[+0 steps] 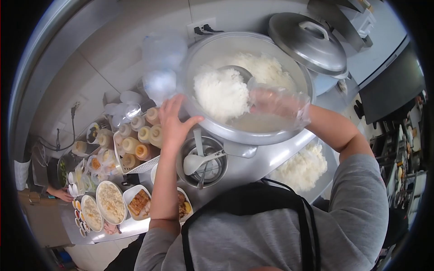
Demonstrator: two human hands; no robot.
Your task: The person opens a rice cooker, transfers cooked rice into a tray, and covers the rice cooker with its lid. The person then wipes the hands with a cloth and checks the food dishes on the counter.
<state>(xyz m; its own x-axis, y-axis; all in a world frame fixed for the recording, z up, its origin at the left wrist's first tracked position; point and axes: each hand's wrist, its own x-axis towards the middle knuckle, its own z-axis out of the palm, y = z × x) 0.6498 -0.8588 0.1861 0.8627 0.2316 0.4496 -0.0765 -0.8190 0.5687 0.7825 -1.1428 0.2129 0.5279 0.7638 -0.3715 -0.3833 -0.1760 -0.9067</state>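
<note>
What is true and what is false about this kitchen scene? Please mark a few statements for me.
1. The right hand reaches into the rice pot. True.
2. The left hand is covered in clear plastic. False: the left hand is bare; the clear plastic covers the right hand.
3. A white ladle rests in the metal bowl. True.
4. The silver lid covers the rice pot. False: the silver lid is off to one side.
5. Squeeze bottles stand in a white basket. True.

No readable text; marks on white ladle handle (214, 156) illegible.
</note>
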